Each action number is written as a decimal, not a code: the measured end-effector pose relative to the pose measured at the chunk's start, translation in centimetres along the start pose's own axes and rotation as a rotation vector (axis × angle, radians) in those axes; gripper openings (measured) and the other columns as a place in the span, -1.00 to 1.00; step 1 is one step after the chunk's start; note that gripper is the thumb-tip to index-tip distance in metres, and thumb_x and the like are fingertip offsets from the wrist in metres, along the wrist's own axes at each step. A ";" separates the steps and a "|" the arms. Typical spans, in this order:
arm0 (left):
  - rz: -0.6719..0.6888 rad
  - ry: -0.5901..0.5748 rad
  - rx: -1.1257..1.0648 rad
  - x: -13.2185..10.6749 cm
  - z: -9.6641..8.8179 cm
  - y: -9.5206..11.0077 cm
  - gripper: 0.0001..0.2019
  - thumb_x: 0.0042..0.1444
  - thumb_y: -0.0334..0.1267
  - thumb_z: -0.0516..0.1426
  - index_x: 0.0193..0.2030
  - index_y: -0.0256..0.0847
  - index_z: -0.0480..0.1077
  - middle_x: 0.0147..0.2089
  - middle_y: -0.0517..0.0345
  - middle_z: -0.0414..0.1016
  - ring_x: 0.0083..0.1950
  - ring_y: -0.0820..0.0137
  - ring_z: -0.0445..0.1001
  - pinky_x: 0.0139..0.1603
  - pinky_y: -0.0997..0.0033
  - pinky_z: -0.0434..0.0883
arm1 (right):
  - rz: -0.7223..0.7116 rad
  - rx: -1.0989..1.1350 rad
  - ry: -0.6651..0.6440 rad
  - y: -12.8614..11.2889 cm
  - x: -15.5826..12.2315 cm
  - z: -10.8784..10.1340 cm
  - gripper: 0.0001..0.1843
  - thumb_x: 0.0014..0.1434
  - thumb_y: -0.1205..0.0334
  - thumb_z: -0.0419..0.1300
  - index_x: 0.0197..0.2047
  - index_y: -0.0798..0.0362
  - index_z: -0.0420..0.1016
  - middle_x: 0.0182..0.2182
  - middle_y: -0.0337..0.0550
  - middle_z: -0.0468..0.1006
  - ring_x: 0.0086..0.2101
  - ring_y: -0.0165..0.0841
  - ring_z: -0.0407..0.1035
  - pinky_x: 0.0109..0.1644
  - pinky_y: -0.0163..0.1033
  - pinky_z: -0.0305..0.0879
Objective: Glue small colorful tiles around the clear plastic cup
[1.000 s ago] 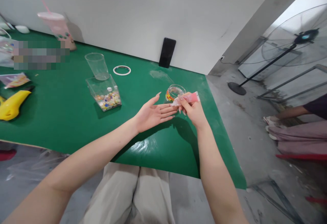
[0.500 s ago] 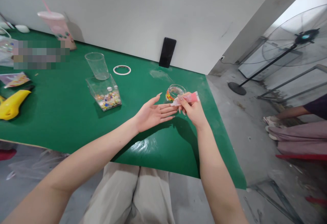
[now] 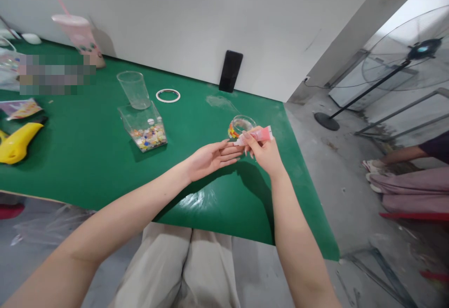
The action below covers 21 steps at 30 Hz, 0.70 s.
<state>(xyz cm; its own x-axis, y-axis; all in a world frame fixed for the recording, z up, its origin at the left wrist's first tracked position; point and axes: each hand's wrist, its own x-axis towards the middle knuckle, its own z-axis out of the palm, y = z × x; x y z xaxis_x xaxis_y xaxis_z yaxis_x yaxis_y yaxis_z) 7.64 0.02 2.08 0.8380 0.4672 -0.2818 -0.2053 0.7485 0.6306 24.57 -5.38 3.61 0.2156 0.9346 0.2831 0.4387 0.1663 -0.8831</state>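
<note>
My right hand (image 3: 264, 154) grips a small pink tube (image 3: 256, 135), its white tip pointing left at the fingertips of my left hand (image 3: 210, 157). The left hand is held palm up over the green table (image 3: 87, 167), fingers stretched toward the tube, thumb now folded in close over them. I cannot make out anything small between thumb and fingers. Just behind both hands stands a small clear round dish (image 3: 240, 125) with coloured bits inside.
A clear angular box of coloured beads (image 3: 143, 128), a clear cup (image 3: 133, 90), a white ring (image 3: 168, 95) and a black phone (image 3: 230, 71) leaning on the wall lie further back. A yellow tool (image 3: 16, 143) is at left. A standing fan (image 3: 403, 55) and another person's arm (image 3: 403, 153) are at right.
My left thumb has come down from raised to lie close over the fingers. The right hand and tube have stayed in place.
</note>
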 end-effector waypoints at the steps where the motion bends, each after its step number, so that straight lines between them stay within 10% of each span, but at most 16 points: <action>1: 0.006 0.008 0.016 0.0 0.0 -0.1 -0.68 0.29 -0.29 -0.09 -0.02 -0.39 0.42 0.19 -0.15 0.38 0.20 0.26 0.36 0.30 0.24 0.16 | 0.000 -0.009 0.000 0.0 0.0 0.0 -0.66 0.15 -0.08 0.16 -0.38 0.05 0.35 -0.67 -0.35 0.34 -0.65 -0.49 0.25 -0.56 -0.35 0.13; 21: 0.080 0.102 0.218 0.0 -0.2 -0.4 -0.78 0.21 -0.29 0.09 -0.13 -0.34 0.52 -0.01 -0.10 0.54 0.00 0.33 0.52 0.19 0.30 0.30 | 0.002 -0.115 -0.018 -0.6 -0.4 0.5 -0.73 0.16 0.02 0.17 -0.39 0.05 0.42 -0.66 -0.30 0.39 -0.60 -0.42 0.33 -0.45 -0.30 0.24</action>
<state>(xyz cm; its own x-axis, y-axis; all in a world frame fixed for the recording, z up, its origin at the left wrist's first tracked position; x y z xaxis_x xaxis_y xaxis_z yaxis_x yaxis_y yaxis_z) 7.61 -0.15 1.72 0.7655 0.5747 -0.2892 -0.1460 0.5930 0.7918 23.79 -5.73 3.81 0.2008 0.9405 0.2739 0.5357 0.1287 -0.8346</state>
